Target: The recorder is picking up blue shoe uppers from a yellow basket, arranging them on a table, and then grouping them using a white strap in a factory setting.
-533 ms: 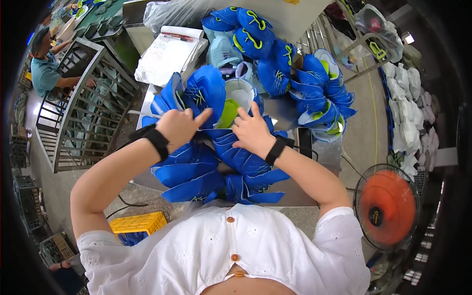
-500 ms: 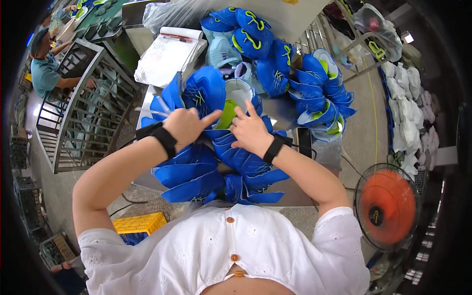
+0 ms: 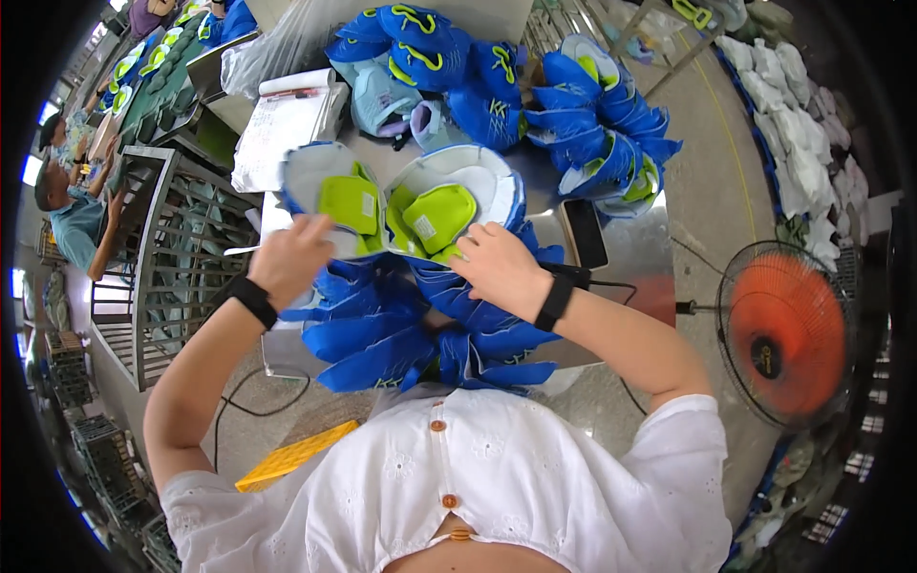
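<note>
Uppers (image 3: 482, 170): 2, side by side, linings up. Left upper (image 3: 350, 202) just beyond and right of left hand (image 3: 291, 260); right upper (image 3: 439, 205) beyond and left of right hand (image 3: 499, 272). Each hand nearest its own upper, fingers curled at near edge; pinch or touch, cannot tell. Long axes unclear. Blue stack (image 3: 368, 358) nearer body; phone (image 3: 584, 234) right; notepad (image 3: 287, 129) far left.

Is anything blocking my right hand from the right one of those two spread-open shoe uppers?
Nothing visible: your right hand appears to touch the near right edge of that shoe upper. The phone lies off to the right, not between them.
</note>
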A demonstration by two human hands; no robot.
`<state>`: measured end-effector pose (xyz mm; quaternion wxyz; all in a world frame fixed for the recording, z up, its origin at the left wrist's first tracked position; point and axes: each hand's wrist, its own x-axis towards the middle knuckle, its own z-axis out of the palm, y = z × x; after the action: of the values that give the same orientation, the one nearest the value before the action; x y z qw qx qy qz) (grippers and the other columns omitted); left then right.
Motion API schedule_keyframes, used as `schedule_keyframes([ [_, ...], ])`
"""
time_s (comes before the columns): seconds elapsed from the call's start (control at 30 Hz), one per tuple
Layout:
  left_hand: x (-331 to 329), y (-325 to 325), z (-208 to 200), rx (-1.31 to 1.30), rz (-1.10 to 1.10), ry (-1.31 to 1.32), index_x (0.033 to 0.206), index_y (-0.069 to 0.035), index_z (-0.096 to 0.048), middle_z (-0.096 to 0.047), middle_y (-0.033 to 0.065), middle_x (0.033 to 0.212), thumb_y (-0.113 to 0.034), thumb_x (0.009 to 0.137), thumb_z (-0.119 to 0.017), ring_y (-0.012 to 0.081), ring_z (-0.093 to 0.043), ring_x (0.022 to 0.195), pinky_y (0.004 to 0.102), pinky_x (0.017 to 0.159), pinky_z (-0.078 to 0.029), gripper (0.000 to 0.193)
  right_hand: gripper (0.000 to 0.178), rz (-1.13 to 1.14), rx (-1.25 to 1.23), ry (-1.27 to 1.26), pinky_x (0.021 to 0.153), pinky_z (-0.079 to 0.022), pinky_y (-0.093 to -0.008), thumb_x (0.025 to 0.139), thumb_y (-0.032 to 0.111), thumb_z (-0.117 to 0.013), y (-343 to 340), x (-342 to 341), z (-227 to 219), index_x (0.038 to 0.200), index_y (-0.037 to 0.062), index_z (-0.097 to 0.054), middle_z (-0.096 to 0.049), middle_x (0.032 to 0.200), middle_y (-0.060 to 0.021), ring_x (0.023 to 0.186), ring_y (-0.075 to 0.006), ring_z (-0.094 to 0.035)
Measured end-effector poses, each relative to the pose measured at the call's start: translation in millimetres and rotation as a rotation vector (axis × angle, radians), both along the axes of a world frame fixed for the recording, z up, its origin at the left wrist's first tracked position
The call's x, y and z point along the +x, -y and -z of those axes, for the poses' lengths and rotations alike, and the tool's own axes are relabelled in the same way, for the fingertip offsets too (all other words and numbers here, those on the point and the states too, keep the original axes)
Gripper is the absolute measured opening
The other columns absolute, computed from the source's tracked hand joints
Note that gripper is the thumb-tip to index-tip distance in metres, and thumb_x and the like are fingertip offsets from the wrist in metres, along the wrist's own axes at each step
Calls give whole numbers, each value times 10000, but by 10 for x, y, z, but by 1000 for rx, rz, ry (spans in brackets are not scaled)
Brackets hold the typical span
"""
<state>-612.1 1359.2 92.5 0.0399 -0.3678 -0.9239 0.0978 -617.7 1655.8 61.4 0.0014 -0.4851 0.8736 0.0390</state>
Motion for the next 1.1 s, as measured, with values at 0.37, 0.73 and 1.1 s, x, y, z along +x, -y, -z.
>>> schedule_keyframes([
  [0.37, 117, -735, 204, -237, -219, 222, 972, -104, -600, -592, 120, 640, -151, 756, -493, 234, -604, 555, 313, 460, -472, 246, 118, -90, 19, -72, 663, -334, -282, 644, 189, -544, 190, 269, 111, 623, 109, -627, -533, 699, -24, 758, -176, -483],
  [0.73, -273, -1032, 785, -114, -438, 352, 835, -31, -651, -551, 169, 1055, -156, 761, -476, 324, -611, 797, 401, 692, -494, 227, 150, -26, -50, -7, 598, -392, -310, 688, 194, -528, 391, 152, 275, 614, 151, -651, -603, 625, -26, 668, -193, -575],
  [1.1, 324, -680, 711, 762, -520, 632, 671, -20, -515, -496, 137, 770, -124, 629, -531, 301, -498, 739, 364, 643, -397, 113, 207, 266, -41, 421, 654, -475, -386, 767, 214, -490, 353, -126, 194, 790, 119, -673, -644, 789, -96, 753, -273, -616],
])
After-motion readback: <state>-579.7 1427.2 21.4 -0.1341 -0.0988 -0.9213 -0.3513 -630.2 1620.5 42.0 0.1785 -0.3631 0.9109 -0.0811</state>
